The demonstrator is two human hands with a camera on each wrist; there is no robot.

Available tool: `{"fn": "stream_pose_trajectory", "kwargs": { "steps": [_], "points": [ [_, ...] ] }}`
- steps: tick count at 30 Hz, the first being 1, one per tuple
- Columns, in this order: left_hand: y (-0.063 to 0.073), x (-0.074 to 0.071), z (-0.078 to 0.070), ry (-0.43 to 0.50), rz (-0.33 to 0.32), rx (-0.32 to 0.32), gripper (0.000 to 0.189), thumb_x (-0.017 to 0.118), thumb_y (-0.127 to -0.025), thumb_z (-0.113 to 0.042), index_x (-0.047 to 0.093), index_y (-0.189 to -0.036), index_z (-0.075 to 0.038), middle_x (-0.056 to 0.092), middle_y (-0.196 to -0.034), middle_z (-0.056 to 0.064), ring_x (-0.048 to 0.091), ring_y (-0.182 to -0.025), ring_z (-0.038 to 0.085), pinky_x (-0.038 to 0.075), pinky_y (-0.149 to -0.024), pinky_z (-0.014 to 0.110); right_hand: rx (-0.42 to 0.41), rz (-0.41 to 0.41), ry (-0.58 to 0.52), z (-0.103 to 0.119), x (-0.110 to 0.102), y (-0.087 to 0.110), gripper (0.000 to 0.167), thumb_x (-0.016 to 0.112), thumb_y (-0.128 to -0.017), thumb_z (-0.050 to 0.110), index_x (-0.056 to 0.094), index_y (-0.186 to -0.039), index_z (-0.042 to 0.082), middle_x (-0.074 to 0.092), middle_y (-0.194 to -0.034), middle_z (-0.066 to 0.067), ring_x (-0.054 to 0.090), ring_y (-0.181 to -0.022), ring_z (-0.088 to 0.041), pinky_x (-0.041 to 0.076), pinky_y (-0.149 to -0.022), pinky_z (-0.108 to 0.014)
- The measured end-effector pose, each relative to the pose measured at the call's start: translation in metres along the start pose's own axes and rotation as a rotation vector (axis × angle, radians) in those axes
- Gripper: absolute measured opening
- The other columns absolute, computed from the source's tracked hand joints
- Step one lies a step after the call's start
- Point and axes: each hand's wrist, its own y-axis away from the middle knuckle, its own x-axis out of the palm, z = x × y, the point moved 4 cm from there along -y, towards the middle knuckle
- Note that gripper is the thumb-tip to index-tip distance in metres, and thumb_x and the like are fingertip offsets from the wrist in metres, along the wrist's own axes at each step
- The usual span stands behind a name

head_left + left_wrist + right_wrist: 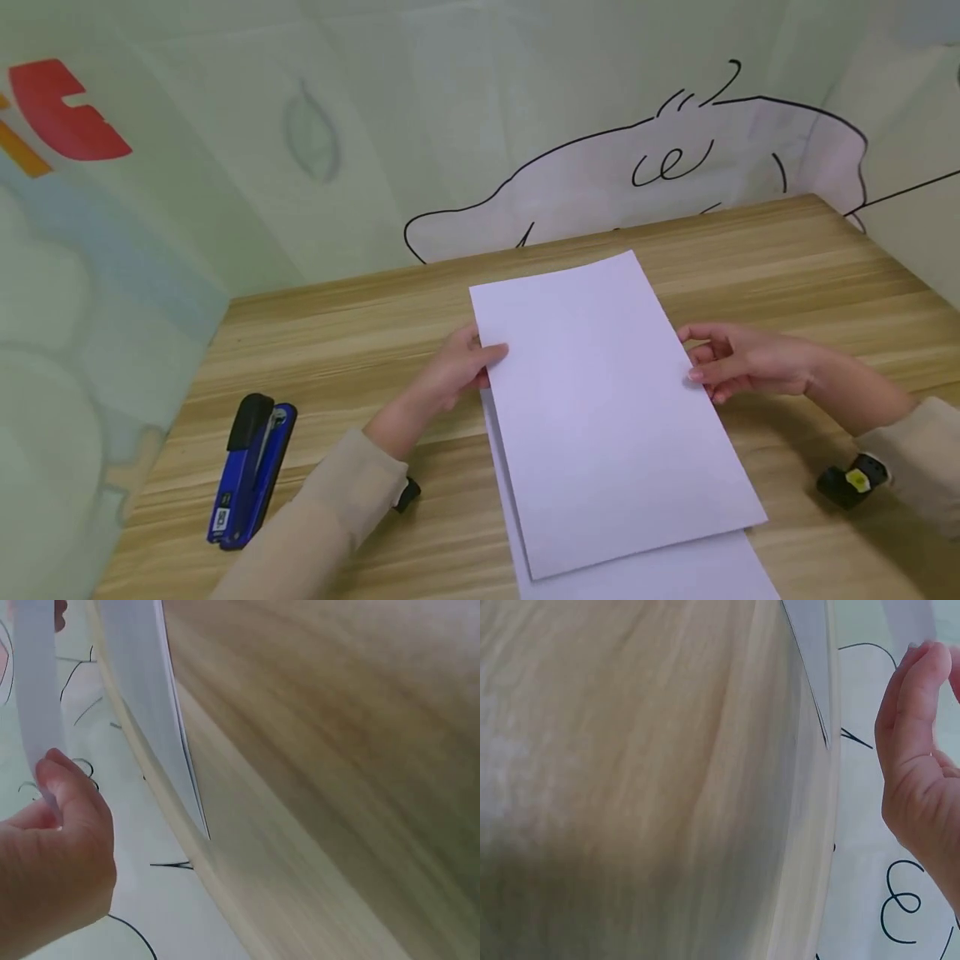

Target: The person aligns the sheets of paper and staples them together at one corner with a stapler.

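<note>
In the head view a white sheet of paper (600,400) is held up off the table, slightly bowed along its far edge. My left hand (462,364) pinches its left edge, thumb on top and fingers behind; the left wrist view shows the same left hand (71,832) gripping the sheet (37,690). At the right edge my right hand (742,362) holds the sheet between thumb and curled fingers. Below lies more white paper (667,575), mostly covered by the raised sheet. The right wrist view has the right hand (919,742) partly cut off.
A blue and black stapler (251,471) lies at the left of the wooden table (360,333). Behind the table hangs a pale printed backdrop (375,125) with line drawings. Dark wrist devices sit at both cuffs, such as the right one (851,481).
</note>
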Motion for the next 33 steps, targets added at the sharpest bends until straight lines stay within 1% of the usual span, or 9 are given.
{"fn": "stream_pose_trajectory", "kwargs": {
  "steps": [5,9,12,15,19,22,27,30,33],
  "points": [
    [0.013,0.009,0.006,-0.019,0.040,-0.040,0.037,0.051,-0.094,-0.003,0.044,-0.130,-0.001,0.062,-0.107,0.018,0.062,-0.074,0.015,0.054,-0.066,0.027,0.046,-0.095,0.023,-0.002,-0.002,-0.002,0.026,0.047,-0.095,-0.002,0.045,-0.117,0.010,0.063,-0.094,-0.002,0.062,-0.073,-0.012,0.054,-0.068,-0.026],
    [0.021,0.014,0.012,-0.051,0.027,-0.057,0.036,0.054,-0.093,-0.004,0.045,-0.128,-0.002,0.064,-0.100,0.016,0.062,-0.073,0.016,0.054,-0.066,0.030,0.086,-0.189,0.094,-0.006,-0.003,-0.006,0.020,0.052,-0.093,0.001,0.049,-0.111,0.009,0.065,-0.090,-0.001,0.061,-0.068,-0.011,0.053,-0.065,-0.026],
    [0.026,0.015,0.019,-0.076,0.019,-0.073,0.035,0.055,-0.093,-0.005,0.047,-0.126,-0.003,0.065,-0.097,0.015,0.062,-0.073,0.016,0.054,-0.066,0.030,0.115,-0.254,0.140,-0.010,-0.003,-0.009,0.021,0.056,-0.091,0.002,0.049,-0.110,0.008,0.063,-0.085,-0.001,0.059,-0.065,-0.011,0.053,-0.063,-0.026],
    [0.030,0.014,0.026,-0.085,0.026,-0.089,0.033,0.055,-0.092,-0.004,0.048,-0.124,0.000,0.065,-0.096,0.014,0.062,-0.073,0.016,0.054,-0.066,0.030,0.139,-0.300,0.182,-0.012,-0.001,-0.013,0.027,0.061,-0.089,0.005,0.047,-0.112,0.004,0.060,-0.080,-0.002,0.057,-0.063,-0.012,0.052,-0.061,-0.026],
    [0.036,0.010,0.033,-0.093,0.023,-0.100,0.030,0.055,-0.091,-0.001,0.049,-0.121,0.004,0.066,-0.090,0.012,0.061,-0.070,0.015,0.054,-0.062,0.027,0.176,-0.333,0.228,-0.012,0.002,-0.019,0.039,0.067,-0.085,0.007,0.042,-0.114,-0.001,0.055,-0.073,-0.002,0.055,-0.061,-0.013,0.050,-0.059,-0.025],
    [0.039,0.006,0.036,-0.095,0.023,-0.102,0.027,0.055,-0.091,0.000,0.050,-0.116,0.006,0.065,-0.080,0.007,0.059,-0.065,0.012,0.053,-0.059,0.024,0.203,-0.344,0.253,-0.013,0.004,-0.023,0.045,0.069,-0.082,0.007,0.039,-0.113,-0.003,0.053,-0.070,-0.002,0.054,-0.059,-0.013,0.049,-0.058,-0.025],
    [0.044,0.000,0.039,-0.094,0.051,-0.129,0.033,0.057,-0.090,-0.002,0.046,-0.119,0.009,0.060,-0.071,0.004,0.059,-0.061,0.009,0.053,-0.058,0.022,0.242,-0.351,0.298,-0.016,0.004,-0.026,0.050,0.072,-0.080,0.008,0.036,-0.113,-0.003,0.054,-0.070,-0.003,0.053,-0.058,-0.014,0.050,-0.059,-0.025],
    [0.048,-0.003,0.040,-0.100,0.064,-0.150,0.038,0.056,-0.090,-0.002,0.042,-0.123,0.011,0.061,-0.075,0.007,0.061,-0.062,0.009,0.052,-0.057,0.021,0.265,-0.355,0.317,-0.016,0.005,-0.025,0.053,0.072,-0.079,0.008,0.035,-0.115,-0.003,0.055,-0.069,-0.005,0.053,-0.057,-0.014,0.050,-0.059,-0.026],
    [0.049,-0.006,0.041,-0.120,0.078,-0.167,0.036,0.055,-0.091,-0.001,0.043,-0.123,0.011,0.062,-0.080,0.009,0.062,-0.063,0.010,0.052,-0.057,0.021,0.279,-0.367,0.326,-0.016,0.005,-0.024,0.055,0.072,-0.079,0.008,0.035,-0.117,-0.004,0.057,-0.070,-0.006,0.053,-0.057,-0.014,0.051,-0.059,-0.026]
  ]
}}
